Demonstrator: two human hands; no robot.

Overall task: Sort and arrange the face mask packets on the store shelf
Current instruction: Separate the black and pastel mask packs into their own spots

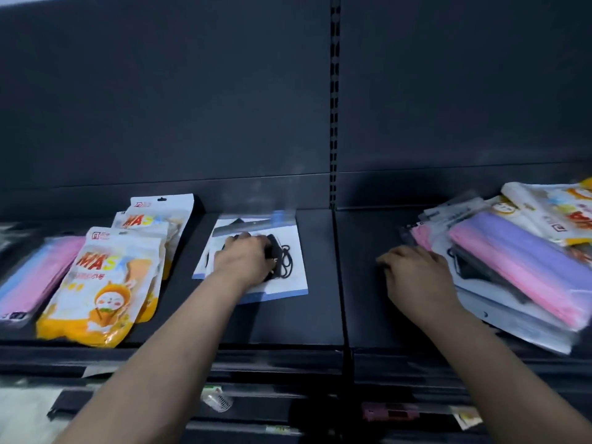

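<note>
- The left hand (pixel 246 257) lies on top of the black-mask packet (pixel 290 285), back of the hand up, fingers bent down over the packet's far half; the hand hides its own fingertips, so I cannot tell whether it pinches the packet or only presses on it
- That packet is a flat white-and-clear sleeve with a blue edge; black masks and their ear loops show just beside the thumb; it lies flat near the middle of the shelf (pixel 288 325), just left of the seam between two shelf boards; its far end is blurred
- The right hand (pixel 416 274) rests knuckles up on the right-hand board, fingers curled, touching the left edge of the pile of packets (pixel 480 302); I cannot tell whether it has hold of one
- The pile is loosely fanned and askew; a pink and purple packet (pixel 519 261) lies on top, a clear sleeve of dark masks shows under its near edge, and a white and yellow packet (pixel 544 213) sits at the far right
- Left of the black-mask packet, well apart from the pile, yellow MASK packets (pixel 105 277) overlap one another; the nearest shows a cartoon face; a pink and blue packet (pixel 35 277), blurred, lies just beside them at the left edge
- Behind everything stands a dark back panel (pixel 192 91), split by a slotted upright (pixel 334 107)
- The lower shelves (pixel 288 408) hold small items too blurred to name
</note>
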